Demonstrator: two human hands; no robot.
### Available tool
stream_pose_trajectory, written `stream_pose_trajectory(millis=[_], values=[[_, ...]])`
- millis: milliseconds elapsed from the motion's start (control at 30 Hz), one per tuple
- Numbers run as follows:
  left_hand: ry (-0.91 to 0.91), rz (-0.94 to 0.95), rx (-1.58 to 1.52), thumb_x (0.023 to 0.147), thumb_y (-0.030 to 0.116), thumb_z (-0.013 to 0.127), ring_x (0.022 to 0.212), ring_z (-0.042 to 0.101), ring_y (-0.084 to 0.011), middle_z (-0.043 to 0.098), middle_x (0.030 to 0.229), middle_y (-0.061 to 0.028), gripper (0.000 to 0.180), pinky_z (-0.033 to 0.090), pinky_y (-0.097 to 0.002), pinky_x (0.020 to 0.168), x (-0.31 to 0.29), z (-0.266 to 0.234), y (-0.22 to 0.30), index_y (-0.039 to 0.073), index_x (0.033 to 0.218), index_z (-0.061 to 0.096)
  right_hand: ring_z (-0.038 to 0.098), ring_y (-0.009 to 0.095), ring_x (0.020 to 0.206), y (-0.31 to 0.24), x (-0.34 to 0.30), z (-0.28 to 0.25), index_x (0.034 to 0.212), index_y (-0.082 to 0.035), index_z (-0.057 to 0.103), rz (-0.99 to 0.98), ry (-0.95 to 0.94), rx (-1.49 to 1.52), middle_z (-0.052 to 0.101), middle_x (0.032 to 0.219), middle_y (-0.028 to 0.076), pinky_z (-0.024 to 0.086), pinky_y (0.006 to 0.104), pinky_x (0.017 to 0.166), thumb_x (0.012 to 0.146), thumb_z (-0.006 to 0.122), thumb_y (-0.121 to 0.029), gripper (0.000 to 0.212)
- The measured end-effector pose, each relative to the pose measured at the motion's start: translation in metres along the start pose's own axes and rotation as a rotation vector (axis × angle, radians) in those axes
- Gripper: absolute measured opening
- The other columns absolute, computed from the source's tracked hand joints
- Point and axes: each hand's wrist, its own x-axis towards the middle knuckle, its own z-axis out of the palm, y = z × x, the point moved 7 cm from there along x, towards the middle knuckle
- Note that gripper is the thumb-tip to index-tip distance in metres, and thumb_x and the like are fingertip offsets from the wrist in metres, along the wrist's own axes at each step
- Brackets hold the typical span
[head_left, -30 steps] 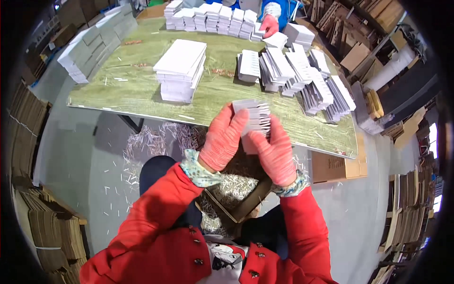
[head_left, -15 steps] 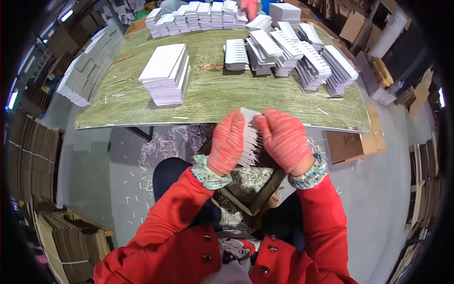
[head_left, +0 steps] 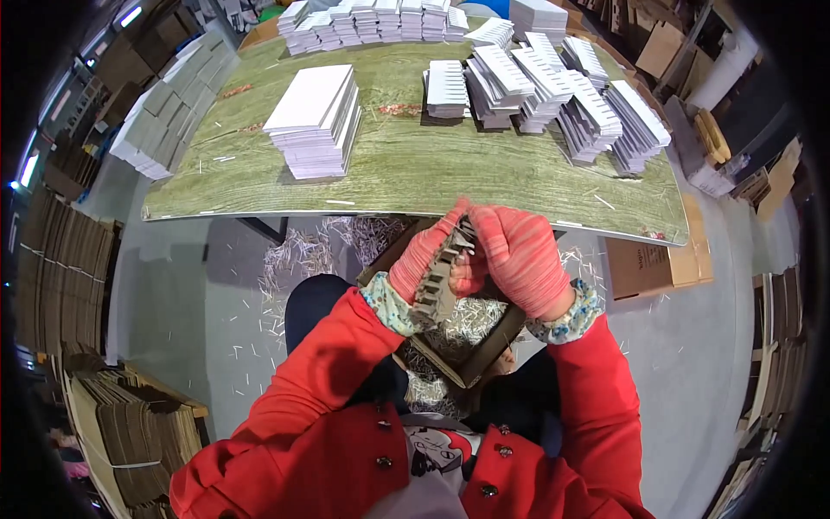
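Observation:
In pink gloves, both my hands work just off the table's near edge. My left hand (head_left: 417,262) is wrapped round a small stack of notched cardboard strips (head_left: 443,281), tilted so its grey-brown slotted edge faces up. My right hand (head_left: 524,258) is closed at the stack's upper end and right side; its fingertips are partly hidden behind the strips. Below sits an open brown cardboard box (head_left: 491,350) between my knees, with thin white paper scraps (head_left: 474,322) in it.
On the green wood-grain table (head_left: 415,177) stand a tall stack of white cards (head_left: 316,121) at left and several piles of notched white strips (head_left: 543,82) at right. More white stacks (head_left: 372,22) line the far edge. Scraps (head_left: 298,259) litter the floor; a carton (head_left: 644,264) stands right.
The strips have turned from their pale face to their grey-brown notched edge, and my hands have shifted around them. A pink-gloved hand at the table's far side has left view.

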Motion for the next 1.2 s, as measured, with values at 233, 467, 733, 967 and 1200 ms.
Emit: stream_pose_trajectory(millis=[233, 467, 733, 967, 1200], values=[[0.426, 0.603, 0.845, 0.094, 0.046, 0.051, 0.055, 0.048, -0.0104, 0.054, 0.066, 0.0016, 0.041, 0.039, -0.0222, 0.052, -0.018, 0.003, 0.047, 0.006, 0.087, 0.06, 0.056, 0.032, 0.058, -0.049, -0.016, 0.001, 0.068, -0.002, 0.052, -0.479, 0.277, -0.657, 0.052, 0.061, 0.015, 0.044, 0.038, 0.054, 0.09, 0.052, -0.016, 0.025], [0.502, 0.462, 0.681, 0.094, 0.046, 0.051, 0.053, 0.049, -0.0128, 0.054, 0.064, -0.0009, 0.043, 0.04, -0.0246, 0.051, -0.045, 0.007, 0.049, 0.004, 0.089, 0.061, 0.053, 0.028, 0.055, -0.026, -0.012, 0.009, 0.067, -0.003, 0.049, -0.076, 0.012, 0.041, 0.051, 0.059, 0.011, 0.043, 0.0348, 0.053, 0.091, 0.051, -0.019, 0.029], [0.074, 0.381, 0.198, 0.094, 0.042, 0.052, 0.047, 0.047, -0.015, 0.052, 0.06, -0.0007, 0.038, 0.041, -0.028, 0.049, -0.05, 0.008, 0.034, 0.005, 0.085, 0.058, 0.054, 0.015, 0.058, -0.023, -0.019, 0.025, 0.071, -0.003, 0.051, 0.115, 0.032, 0.133, 0.052, 0.061, 0.008, 0.042, 0.0317, 0.051, 0.091, 0.057, -0.024, 0.03], [0.558, 1.09, 0.91, 0.097, 0.03, 0.052, 0.072, 0.051, -0.0091, 0.059, 0.079, 0.0, 0.027, 0.044, -0.0271, 0.064, -0.095, 0.001, 0.103, 0.004, 0.091, 0.056, 0.055, 0.032, 0.065, -0.075, -0.032, 0.034, 0.082, 0.0, 0.056, -0.43, -0.027, -0.448, 0.057, 0.07, 0.013, 0.045, 0.0392, 0.058, 0.081, 0.066, -0.018, 0.02], [0.693, 0.978, 1.071, 0.097, 0.032, 0.051, 0.071, 0.054, -0.0136, 0.061, 0.078, -0.0056, 0.034, 0.046, -0.0302, 0.064, -0.078, -0.004, 0.073, -0.001, 0.094, 0.055, 0.057, 0.038, 0.075, -0.017, -0.02, 0.007, 0.096, 0.001, 0.062, -0.023, 0.015, 0.024, 0.059, 0.074, 0.015, 0.048, 0.0412, 0.069, 0.079, 0.069, -0.024, 0.031]])
